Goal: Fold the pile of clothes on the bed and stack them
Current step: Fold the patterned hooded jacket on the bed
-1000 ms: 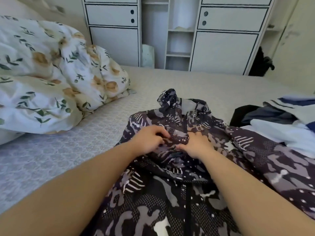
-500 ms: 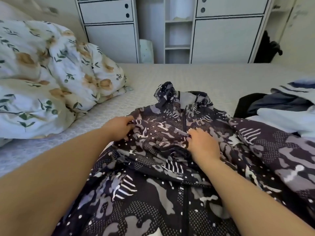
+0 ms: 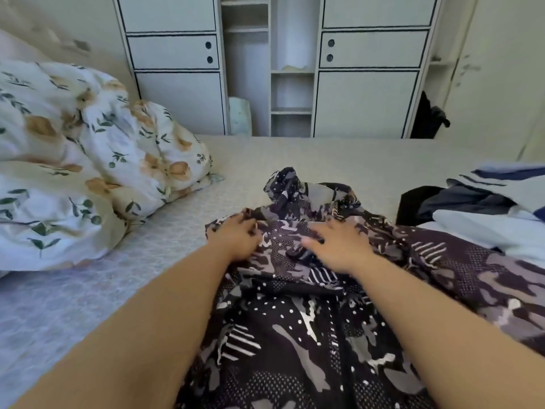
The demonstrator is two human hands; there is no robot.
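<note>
A dark camouflage-patterned zip jacket (image 3: 298, 335) lies spread on the bed (image 3: 324, 160) in front of me, its hood bunched at the far end. My left hand (image 3: 236, 237) rests on the jacket's left shoulder edge, fingers curled into the fabric. My right hand (image 3: 339, 246) lies palm down on the chest area just right of the zipper, fingers spread and a little blurred. A pile of other clothes (image 3: 486, 208), white, navy and black, sits at the right edge of the bed.
A floral duvet and pillow (image 3: 82, 166) fill the left side of the bed. White wardrobe cabinets (image 3: 365, 84) with open shelves stand beyond the far edge of the bed. A dark item hangs by the cabinet at the right.
Both hands have slid apart from the zipper area over the jacket's upper part; the left went out to the shoulder edge, and the fabric there lies flatter.
</note>
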